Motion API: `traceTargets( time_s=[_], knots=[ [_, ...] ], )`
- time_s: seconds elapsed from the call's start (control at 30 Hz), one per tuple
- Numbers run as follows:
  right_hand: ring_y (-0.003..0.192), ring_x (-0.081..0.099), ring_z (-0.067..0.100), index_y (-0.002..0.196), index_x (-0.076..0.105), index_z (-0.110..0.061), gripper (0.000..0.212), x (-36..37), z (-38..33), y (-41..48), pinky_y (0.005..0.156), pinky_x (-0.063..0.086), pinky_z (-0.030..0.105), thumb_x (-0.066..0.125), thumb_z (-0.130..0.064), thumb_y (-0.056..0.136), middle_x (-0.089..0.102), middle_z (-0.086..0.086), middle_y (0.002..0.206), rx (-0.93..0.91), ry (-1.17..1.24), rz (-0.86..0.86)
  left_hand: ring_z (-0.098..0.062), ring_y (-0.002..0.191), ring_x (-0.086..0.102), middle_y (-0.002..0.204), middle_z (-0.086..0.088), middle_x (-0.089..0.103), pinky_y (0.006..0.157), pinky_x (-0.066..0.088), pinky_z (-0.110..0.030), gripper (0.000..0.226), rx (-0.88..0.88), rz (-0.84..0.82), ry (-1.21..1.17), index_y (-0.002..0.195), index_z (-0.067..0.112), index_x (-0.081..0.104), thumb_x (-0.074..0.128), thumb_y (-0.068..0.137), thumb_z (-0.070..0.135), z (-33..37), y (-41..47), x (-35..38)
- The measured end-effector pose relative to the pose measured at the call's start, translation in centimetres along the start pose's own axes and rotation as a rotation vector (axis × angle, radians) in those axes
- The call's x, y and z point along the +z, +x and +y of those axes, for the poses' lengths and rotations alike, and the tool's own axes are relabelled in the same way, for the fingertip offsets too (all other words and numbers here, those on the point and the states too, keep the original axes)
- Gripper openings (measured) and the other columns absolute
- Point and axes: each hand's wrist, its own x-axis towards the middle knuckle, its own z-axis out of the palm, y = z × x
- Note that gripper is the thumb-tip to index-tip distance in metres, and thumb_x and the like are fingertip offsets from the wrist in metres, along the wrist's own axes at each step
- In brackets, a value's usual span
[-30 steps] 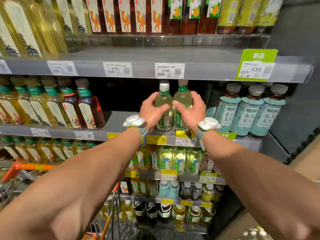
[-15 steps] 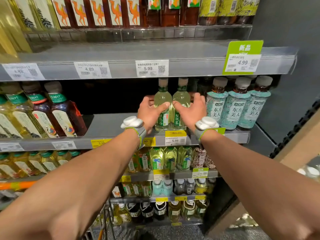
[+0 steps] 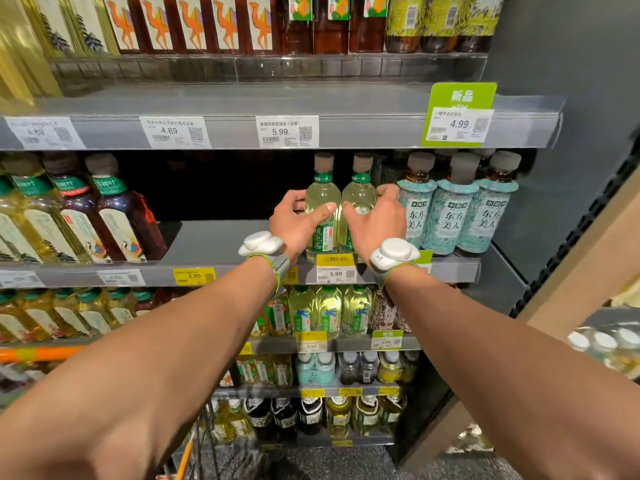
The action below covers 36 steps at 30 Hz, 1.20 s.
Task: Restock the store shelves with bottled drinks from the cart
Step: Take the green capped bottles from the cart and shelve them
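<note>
– On the middle shelf (image 3: 214, 244), head view: what is standing at the front edge?

– Two pale green bottles, upright and touching each other. The left bottle (image 3: 322, 202) and the right bottle (image 3: 358, 197) both have grey caps and green neck bands. They stand right behind a yellow-topped price tag (image 3: 335, 270) reading 5.99.

– And the hands?

– Both arms reach forward. The left hand (image 3: 292, 221) grips the left bottle, with the thumb across its front and the fingers curled round its left side. The right hand (image 3: 375, 225) grips the right bottle the same way, thumb on the front and fingers wrapped round its right side.

– Anything on the wrists?

– Each wears a band with a white lump on it, the left band (image 3: 260, 243) and the right band (image 3: 393, 254).

– What stands next to the pair?

– Just to the right is a row of teal-labelled bottles (image 3: 453, 216); the fingers of the right hand sit between them and the right bottle. To the left the shelf is bare as far as some dark bottles (image 3: 121, 216), well apart from the pair.

– Where is the cart?

– Low on the left, its orange cart handle (image 3: 41, 353) shows behind the left forearm, and wire bars show at the bottom edge.
</note>
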Motion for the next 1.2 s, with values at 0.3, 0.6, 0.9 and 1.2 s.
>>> traceTargets(
  time_s=[0.3,0.6,0.9,1.2],
  knots=[
    [0.109,0.061,0.036,0.133,0.056,-0.008,0.057,-0.7,1.0,-0.7,0.08,0.05,0.042,0.07,-0.044,0.091,0.062,0.014,0.121,-0.041,-0.172,0.107,0.006,0.09,0.062,0.097,0.02,0.065,0.082,0.056,-0.026,0.05,-0.007,-0.01,0.097,0.118,0.03,0.066,0.086,0.076,0.048,0.8,-0.5,1.3],
    [0.098,0.066,0.035,0.142,0.046,-0.01,0.062,-1.7,2.5,-0.2,0.074,0.045,0.038,0.066,-0.043,0.094,0.071,0.014,0.106,-0.061,-0.1,0.049,-0.012,0.103,0.065,0.102,0.016,0.064,0.096,0.056,-0.038,0.059,-0.027,-0.051,0.113,0.129,0.028,0.063,0.084,0.078,0.049,1.6,-1.3,2.2],
    [0.056,0.05,0.012,0.097,0.054,-0.022,0.016,-0.7,2.2,-3.3,0.058,0.038,0.032,0.061,-0.036,0.094,0.05,-0.013,0.058,-0.125,0.131,-0.009,-0.025,0.095,0.071,0.102,0.003,0.07,0.093,0.056,-0.046,0.04,-0.133,0.098,0.116,0.128,0.02,0.062,0.064,0.096,0.045,1.8,-4.3,0.0],
    [0.064,0.058,0.021,0.086,0.061,-0.022,0.016,4.7,0.2,-15.1,0.059,0.036,0.03,0.066,-0.036,0.086,0.045,-0.018,0.049,-0.106,0.352,-0.303,-0.03,0.084,0.07,0.078,-0.001,0.074,0.084,0.059,-0.051,0.016,-0.326,0.357,0.204,0.075,0.029,0.066,0.06,0.084,0.04,-3.4,-14.0,-9.6]
  ],
)
